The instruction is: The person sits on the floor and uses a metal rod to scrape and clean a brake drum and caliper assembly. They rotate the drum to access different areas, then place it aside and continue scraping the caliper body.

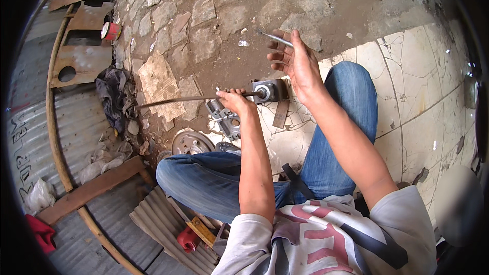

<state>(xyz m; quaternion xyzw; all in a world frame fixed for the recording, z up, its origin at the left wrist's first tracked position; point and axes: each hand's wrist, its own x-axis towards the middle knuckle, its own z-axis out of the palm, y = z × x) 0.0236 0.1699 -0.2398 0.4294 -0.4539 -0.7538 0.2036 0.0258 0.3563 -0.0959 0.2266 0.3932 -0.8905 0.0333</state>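
My left hand [237, 101] is closed around a long thin dark rod [175, 100]. The rod's right end meets the round, ringed opening of a grey metal housing [277, 90] on the ground in front of me. My right hand [295, 63] is raised beyond my right knee, palm turned inward and fingers loosely curled. A slim silver pointed tool [279, 39] lies between its thumb and fingers, its tip aimed left. Below my left hand are a grey metal casting with holes [232, 126] and a round metal disc [192, 143]. A flat rusty metal strip [280, 114] lies against the housing.
Cracked pale tiles [407, 81] lie to the right, and rough stone paving [204, 12] ahead. Corrugated metal sheets [38, 137] with a wooden pole [55, 122] line the left. A dark cloth bundle [114, 97] lies near the rod's far end. A red can [110, 31] stands further off.
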